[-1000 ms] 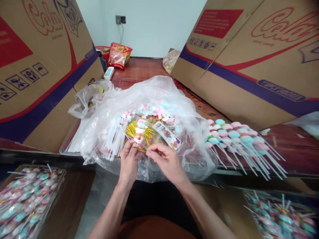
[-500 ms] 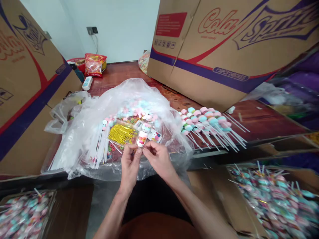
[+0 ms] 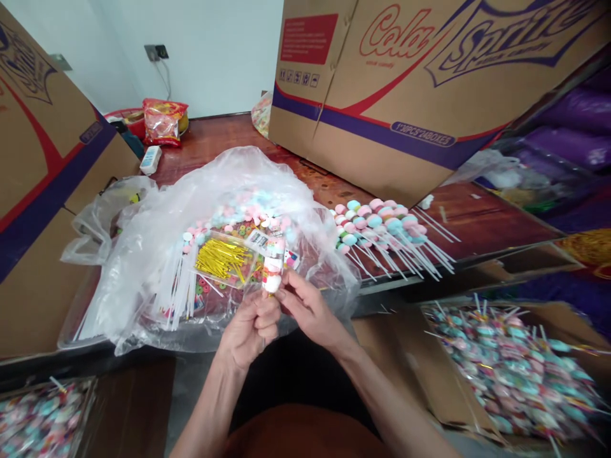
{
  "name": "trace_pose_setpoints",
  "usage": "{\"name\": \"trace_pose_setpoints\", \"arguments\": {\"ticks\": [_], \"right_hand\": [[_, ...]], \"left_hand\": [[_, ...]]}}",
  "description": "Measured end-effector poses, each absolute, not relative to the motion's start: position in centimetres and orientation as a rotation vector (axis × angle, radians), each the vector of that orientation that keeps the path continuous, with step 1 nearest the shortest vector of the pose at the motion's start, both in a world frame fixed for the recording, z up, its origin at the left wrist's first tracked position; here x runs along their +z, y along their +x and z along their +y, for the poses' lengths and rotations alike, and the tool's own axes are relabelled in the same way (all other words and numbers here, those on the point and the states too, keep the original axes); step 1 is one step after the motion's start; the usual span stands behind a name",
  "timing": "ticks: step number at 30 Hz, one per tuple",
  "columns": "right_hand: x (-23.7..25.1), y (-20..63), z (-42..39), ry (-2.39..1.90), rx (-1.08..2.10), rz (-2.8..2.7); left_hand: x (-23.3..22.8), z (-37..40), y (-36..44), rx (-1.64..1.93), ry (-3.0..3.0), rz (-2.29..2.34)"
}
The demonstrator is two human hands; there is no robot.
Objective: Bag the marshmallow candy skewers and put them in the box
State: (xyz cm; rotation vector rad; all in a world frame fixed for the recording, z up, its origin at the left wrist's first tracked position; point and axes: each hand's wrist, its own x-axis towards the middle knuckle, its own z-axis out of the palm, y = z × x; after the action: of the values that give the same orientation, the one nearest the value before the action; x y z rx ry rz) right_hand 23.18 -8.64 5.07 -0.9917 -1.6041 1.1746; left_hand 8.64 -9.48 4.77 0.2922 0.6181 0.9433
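Behind, "Cola" boxes; both hands' grip holds a wrapped marshmallow stick.

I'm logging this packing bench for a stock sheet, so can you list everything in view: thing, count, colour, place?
wrapped marshmallow pop: one, white and pink, held upright between both hands
gold twist ties: one bundle, yellow, in a clear packet under the plastic sheet
plastic sheet: one, clear, crumpled over the tray of sweets
bare marshmallow sticks: a pile, too many to count, pink, blue, white, on the table at right
cardboard boxes: two, brown with red and purple print, left and right
boxes of wrapped pops: two, pastel contents, lower right and lower left
snack bag: one, red, far end of the table
wall socket: one, dark, on the wall
left hand: grips the pop's base
right hand: pinches the wrapper beside it
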Motion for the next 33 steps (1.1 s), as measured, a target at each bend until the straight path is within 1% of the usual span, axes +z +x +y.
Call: {"name": "trace_pose_setpoints", "arguments": {"ticks": [2, 4, 6, 8, 10, 12, 14, 15, 16, 17, 22, 25, 27, 29, 31, 33], "right_hand": [[4.8, 23.3, -8.6, -1.056, 1.013, -1.672], [4.5, 23.2, -8.6, -1.139, 0.863, -1.694], [4.3, 23.1, -8.8, -1.210, 0.791, -1.693], [4.4, 23.1, -8.9, -1.251, 0.799, -1.684], [4.6, 23.2, -8.9, -1.250, 0.913, -1.626], [4.5, 23.2, -8.9, -1.214, 1.142, -1.463], [4.2, 23.3, -9.0, -1.152, 1.385, -1.261], [3.9, 23.4, -9.2, -1.127, 1.446, -1.193], [3.6, 23.6, -9.4, -1.123, 1.436, -1.173], [3.3, 23.8, -9.6, -1.139, 1.348, -1.203], [2.2, 25.4, -10.6, -1.161, 0.536, -1.684], [1.9, 26.1, -10.6, -1.152, 0.281, -1.819], [1.9, 26.2, -10.5, -1.168, 0.190, -1.837], [2.2, 26.1, -10.6, -1.190, 0.170, -1.815], [2.8, 25.8, -11.1, -1.217, 0.230, -1.738], [3.6, 25.6, -11.7, -1.245, 0.369, -1.609]], "left_hand": [[4.6, -9.6, 9.4, 1.024, 0.445, 0.732], [4.3, -9.8, 10.3, 1.180, 0.608, 0.887], [4.0, -10.2, 10.9, 1.303, 0.751, 1.022], [3.6, -10.5, 11.2, 1.347, 0.871, 1.110], [3.3, -10.7, 11.2, 1.365, 0.915, 1.146], [3.1, -10.6, 11.2, 1.366, 0.821, 1.108], [3.0, -10.2, 11.1, 1.292, 0.610, 0.998], [3.0, -9.9, 11.1, 1.224, 0.499, 0.938], [3.0, -9.6, 11.0, 1.154, 0.399, 0.889], [3.0, -9.3, 11.0, 1.094, 0.314, 0.858], [3.2, -9.0, 11.2, 0.993, 0.119, 0.819], [3.4, -9.4, 12.0, 0.951, 0.094, 0.828], [3.4, -9.7, 12.7, 0.956, 0.104, 0.849], [3.5, -9.8, 13.5, 0.996, 0.142, 0.860], [3.7, -9.8, 14.0, 1.004, 0.205, 0.830], [4.2, -9.7, 14.2, 0.959, 0.283, 0.780]]}}
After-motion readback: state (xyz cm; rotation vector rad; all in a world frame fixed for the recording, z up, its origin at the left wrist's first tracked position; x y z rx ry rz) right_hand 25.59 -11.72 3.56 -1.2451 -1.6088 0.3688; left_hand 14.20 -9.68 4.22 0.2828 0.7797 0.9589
